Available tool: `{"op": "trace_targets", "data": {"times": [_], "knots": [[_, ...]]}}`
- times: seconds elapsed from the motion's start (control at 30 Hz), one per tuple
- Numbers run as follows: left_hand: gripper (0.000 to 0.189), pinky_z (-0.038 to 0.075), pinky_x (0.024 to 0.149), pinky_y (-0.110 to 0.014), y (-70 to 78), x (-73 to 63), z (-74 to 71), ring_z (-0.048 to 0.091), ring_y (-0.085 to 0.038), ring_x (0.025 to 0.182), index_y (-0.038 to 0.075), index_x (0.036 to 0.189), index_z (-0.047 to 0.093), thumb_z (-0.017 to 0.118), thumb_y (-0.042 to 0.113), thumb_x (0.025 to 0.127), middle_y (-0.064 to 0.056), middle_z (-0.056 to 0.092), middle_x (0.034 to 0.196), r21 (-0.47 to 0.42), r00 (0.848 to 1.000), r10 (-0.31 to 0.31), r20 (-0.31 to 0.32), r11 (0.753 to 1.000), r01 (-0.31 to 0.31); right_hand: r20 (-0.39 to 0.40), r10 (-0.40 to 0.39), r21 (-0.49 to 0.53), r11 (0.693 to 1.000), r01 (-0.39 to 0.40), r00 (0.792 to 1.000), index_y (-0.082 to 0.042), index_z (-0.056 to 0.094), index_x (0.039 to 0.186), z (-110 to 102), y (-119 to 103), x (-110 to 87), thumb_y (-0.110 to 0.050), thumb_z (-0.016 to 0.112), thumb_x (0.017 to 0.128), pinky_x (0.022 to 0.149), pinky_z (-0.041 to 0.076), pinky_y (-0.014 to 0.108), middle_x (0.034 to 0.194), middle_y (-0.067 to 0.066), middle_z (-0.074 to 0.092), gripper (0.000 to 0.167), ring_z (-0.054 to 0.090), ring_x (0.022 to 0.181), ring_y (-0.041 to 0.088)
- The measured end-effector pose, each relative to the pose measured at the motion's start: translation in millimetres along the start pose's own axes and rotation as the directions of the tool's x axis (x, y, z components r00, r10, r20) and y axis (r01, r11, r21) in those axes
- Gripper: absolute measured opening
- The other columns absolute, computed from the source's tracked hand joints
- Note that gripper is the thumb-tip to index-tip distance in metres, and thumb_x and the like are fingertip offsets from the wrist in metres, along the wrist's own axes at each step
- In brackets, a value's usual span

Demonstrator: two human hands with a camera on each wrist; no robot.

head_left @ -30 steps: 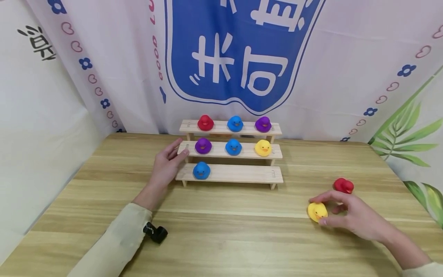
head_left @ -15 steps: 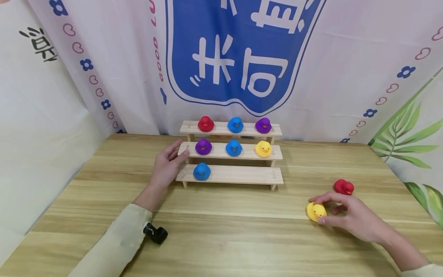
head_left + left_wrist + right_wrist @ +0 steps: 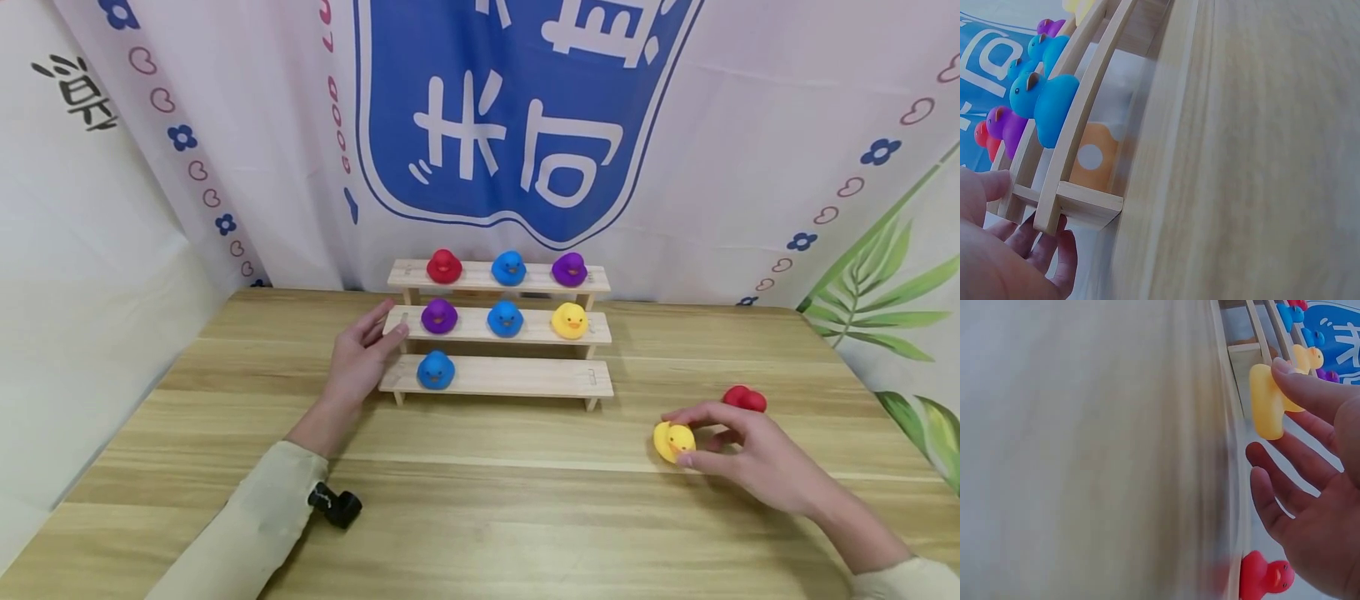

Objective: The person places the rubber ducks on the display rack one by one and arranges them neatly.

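My right hand (image 3: 757, 454) pinches a yellow rubber duck (image 3: 672, 442) between thumb and fingers at the right of the table. In the right wrist view the duck (image 3: 1266, 403) hangs just off the wood, its underside toward the left. Behind that hand sits a red rubber duck (image 3: 742, 398), partly hidden by it. My left hand (image 3: 363, 354) grips the left end of a three-tier wooden stand (image 3: 517, 377), thumb on the middle tier. In the left wrist view its fingers (image 3: 1066, 259) curl below the boards.
The top tier bears a red, a blue and a purple duck (image 3: 570, 269). On the middle tier stand a purple, a blue and a yellow duck (image 3: 570, 321). One blue duck (image 3: 436, 370) is at the bottom tier's left end. A printed curtain (image 3: 300, 167) hangs behind.
My right hand has lifted the yellow duck and carried it slightly left and toward the back. The left hand stays on the stand.
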State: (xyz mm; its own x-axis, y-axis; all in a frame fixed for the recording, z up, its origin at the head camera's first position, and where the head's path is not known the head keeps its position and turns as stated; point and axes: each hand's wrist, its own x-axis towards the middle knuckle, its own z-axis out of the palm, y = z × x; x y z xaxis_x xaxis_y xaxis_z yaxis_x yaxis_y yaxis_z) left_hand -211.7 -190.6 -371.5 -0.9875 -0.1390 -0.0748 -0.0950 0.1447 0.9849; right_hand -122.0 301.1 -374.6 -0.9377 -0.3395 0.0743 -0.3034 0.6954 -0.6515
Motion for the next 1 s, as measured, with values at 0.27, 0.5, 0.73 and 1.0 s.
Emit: {"op": "trace_targets", "data": {"times": [0.27, 0.5, 0.73, 1.0], "knots": [[0.064, 0.039, 0.13, -0.04, -0.9, -0.4, -0.5, 0.036, -0.022, 0.16, 0.025, 0.163, 0.044, 0.069, 0.032, 0.105, -0.005, 0.033, 0.175, 0.008, 1.0, 0.011, 0.0, 1.0, -0.011, -0.034, -0.01, 0.016, 1.0, 0.01, 0.999, -0.031, 0.075, 0.118, 4.6, -14.1, 14.3, -0.034, 0.084, 0.092, 0.085, 0.061, 0.022, 0.122, -0.012, 0.077, 0.028, 0.065, 0.107, 0.0], [0.064, 0.038, 0.13, -0.041, -1.0, 0.0, 0.2, 0.035, -0.023, 0.161, 0.028, 0.163, 0.044, 0.069, 0.034, 0.104, -0.005, 0.033, 0.175, 0.014, 1.0, 0.011, 0.007, 1.0, -0.011, -0.059, -0.053, 0.024, 0.998, 0.055, 0.997, -0.03, 0.074, 0.12, 8.5, -22.6, 25.2, -0.03, 0.083, 0.094, 0.084, 0.06, 0.021, 0.123, -0.012, 0.076, 0.028, 0.065, 0.107, -0.001], [0.064, 0.038, 0.13, -0.04, -0.2, 0.5, 0.2, 0.035, -0.023, 0.16, 0.028, 0.163, 0.044, 0.069, 0.033, 0.104, -0.006, 0.034, 0.174, 0.006, 1.0, 0.013, 0.009, 1.0, -0.013, -0.073, -0.091, 0.075, 0.993, 0.096, 0.993, -0.025, 0.074, 0.122, 14.7, -34.4, 36.1, -0.025, 0.082, 0.095, 0.085, 0.06, 0.02, 0.123, -0.007, 0.077, 0.028, 0.065, 0.105, 0.003], [0.064, 0.037, 0.13, -0.04, -1.1, -0.1, -1.0, 0.034, -0.022, 0.161, 0.027, 0.163, 0.044, 0.069, 0.034, 0.105, -0.004, 0.032, 0.175, 0.016, 1.0, 0.016, 0.005, 1.0, -0.016, -0.04, -0.073, 0.108, 0.991, 0.077, 0.997, -0.021, 0.072, 0.125, 22.4, -44.5, 50.0, -0.027, 0.081, 0.096, 0.088, 0.06, 0.021, 0.126, -0.004, 0.075, 0.031, 0.064, 0.106, 0.008]]}}
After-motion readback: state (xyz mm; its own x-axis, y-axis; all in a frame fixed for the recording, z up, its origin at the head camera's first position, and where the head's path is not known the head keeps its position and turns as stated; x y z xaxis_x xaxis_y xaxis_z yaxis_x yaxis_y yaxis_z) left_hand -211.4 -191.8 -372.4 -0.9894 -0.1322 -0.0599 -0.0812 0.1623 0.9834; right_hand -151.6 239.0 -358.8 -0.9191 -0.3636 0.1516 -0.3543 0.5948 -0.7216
